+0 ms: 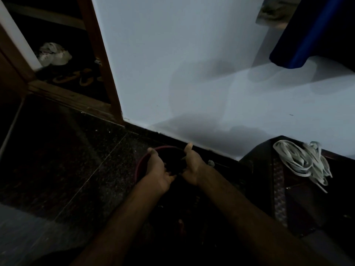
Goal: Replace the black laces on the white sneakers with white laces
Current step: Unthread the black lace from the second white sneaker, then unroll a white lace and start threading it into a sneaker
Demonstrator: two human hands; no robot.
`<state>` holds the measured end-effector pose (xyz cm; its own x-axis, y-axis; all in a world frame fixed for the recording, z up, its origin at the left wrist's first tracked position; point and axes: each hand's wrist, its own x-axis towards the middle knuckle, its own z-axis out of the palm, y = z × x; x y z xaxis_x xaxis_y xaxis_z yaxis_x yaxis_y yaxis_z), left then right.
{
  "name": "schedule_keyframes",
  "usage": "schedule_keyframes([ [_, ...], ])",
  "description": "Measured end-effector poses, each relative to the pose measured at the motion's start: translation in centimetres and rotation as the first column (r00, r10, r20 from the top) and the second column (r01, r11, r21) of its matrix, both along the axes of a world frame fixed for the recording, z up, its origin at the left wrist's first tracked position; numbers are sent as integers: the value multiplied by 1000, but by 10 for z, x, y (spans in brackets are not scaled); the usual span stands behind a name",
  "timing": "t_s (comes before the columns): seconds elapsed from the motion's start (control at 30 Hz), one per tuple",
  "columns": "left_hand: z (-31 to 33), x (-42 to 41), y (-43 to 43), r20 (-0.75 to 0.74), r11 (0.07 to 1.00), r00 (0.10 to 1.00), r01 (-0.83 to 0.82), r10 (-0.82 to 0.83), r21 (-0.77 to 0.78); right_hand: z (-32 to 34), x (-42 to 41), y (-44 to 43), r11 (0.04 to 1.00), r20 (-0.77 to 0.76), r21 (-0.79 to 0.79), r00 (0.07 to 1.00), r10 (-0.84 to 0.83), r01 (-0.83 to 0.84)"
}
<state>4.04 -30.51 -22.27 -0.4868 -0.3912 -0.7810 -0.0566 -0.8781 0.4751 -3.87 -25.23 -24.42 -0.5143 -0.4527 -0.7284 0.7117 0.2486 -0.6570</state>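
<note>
No text, label, brand or number legible anywhere (view very dim; wall (192, 54) plain, floor (57, 154) dark and speckled).

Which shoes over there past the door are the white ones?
The sneakers heaped farther back are the white ones. The sandals lying in front of them are brown and flat.

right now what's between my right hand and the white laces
Head view: past the right hand, a small pale scrap on the dark floor, then the dark surface bearing the white laces.
</note>
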Motion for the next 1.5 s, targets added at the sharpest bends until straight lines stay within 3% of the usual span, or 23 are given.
schedule_keyframes([
  [0.17,0,-10,-4,-13,991,999,48,-50,-128,-6,10,-9,996,-108,36,990,88,-85],
  [0.27,11,-26,6,-84,964,985,130,-153,-231,-15,4,-9,993,-317,29,941,120,-117],
  [0.33,26,-35,22,-166,961,976,95,-141,-258,-6,-14,9,990,-461,72,876,141,-122],
  [0.4,45,-43,43,-254,951,956,66,-147,-300,46,-21,41,984,-586,153,794,164,-90],
  [0.47,63,-48,66,-304,883,929,48,-211,-467,98,-30,76,959,-732,276,631,257,-71],
  [0.53,75,-54,87,-306,714,901,6,-308,-700,139,-47,118,922,-822,386,441,359,-31],
  [0.63,82,-66,114,-185,281,861,-51,-473,-958,184,-70,181,842,-831,539,175,529,14],
  [0.7,83,-74,132,-68,29,821,-62,-567,-998,195,-88,221,738,-738,674,81,670,36],
  [0.8,73,-81,154,180,-274,726,-12,-663,-962,192,-98,261,552,-554,833,-52,831,-43],
  [0.87,66,-81,165,337,-413,694,62,-637,-908,180,-100,272,439,-450,892,-119,885,-112],
  [0.93,62,-83,170,400,-457,682,108,-613,-883,172,-104,277,364,-381,922,-134,915,-134],
  [1.0,61,-85,172,411,-473,689,112,-597,-874,168,-109,279,333,-341,939,-91,936,-86],
  [1.2,61,-89,178,364,-460,692,52,-623,-886,159,-124,292,389,-393,917,39,919,85],
  [1.5,52,-94,177,322,-467,703,-16,-634,-884,196,-125,303,715,-728,685,101,678,143],
])
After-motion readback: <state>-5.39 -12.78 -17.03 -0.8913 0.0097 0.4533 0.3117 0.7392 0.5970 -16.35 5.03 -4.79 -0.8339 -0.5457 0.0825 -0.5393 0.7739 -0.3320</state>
